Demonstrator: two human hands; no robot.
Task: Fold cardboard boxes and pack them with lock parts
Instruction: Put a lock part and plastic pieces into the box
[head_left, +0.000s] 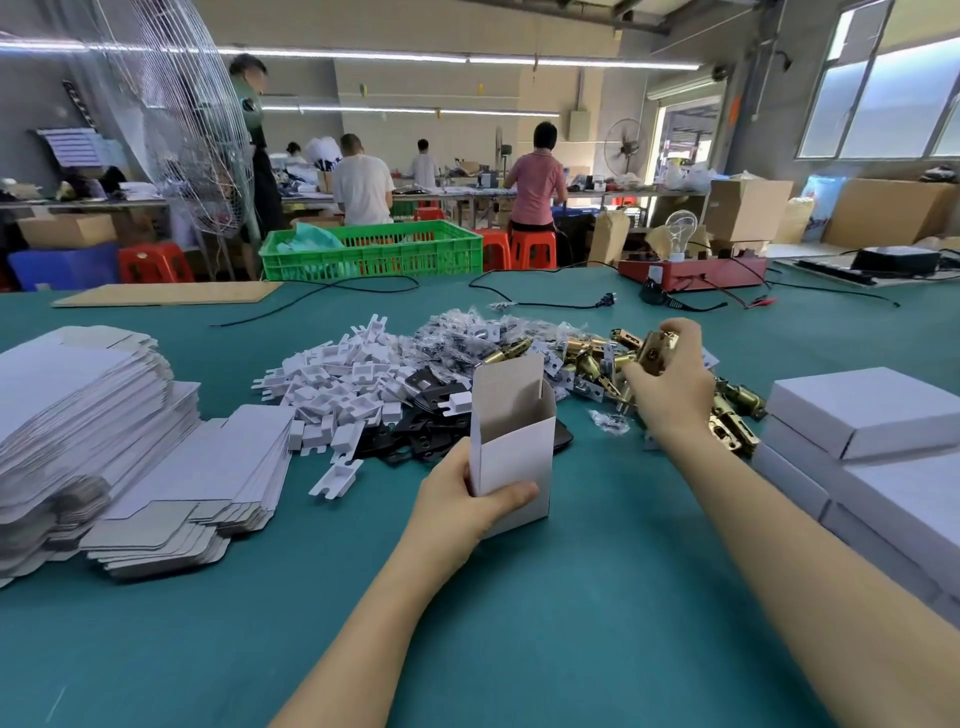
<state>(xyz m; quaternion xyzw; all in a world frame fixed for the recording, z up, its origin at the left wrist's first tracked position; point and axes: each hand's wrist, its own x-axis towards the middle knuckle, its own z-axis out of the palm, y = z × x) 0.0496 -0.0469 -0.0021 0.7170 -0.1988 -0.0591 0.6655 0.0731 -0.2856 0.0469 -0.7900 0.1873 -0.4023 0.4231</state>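
My left hand (470, 496) grips a small white cardboard box (511, 441) that stands upright on the green table, its top flap open. To the right, my right hand (670, 384) holds a brass lock part (655, 349) just above a pile of brass latches (597, 364). Behind the box lie heaps of white plastic pieces (343, 384), black plates (415, 421) and small bagged screws (462, 332).
Stacks of flat unfolded box blanks (104, 441) fill the left side. Closed white boxes (872, 447) are stacked at the right. Cables (545, 304), a red tester with a bulb (691, 270) and a green crate (374, 249) sit farther back. Several people work at distant benches.
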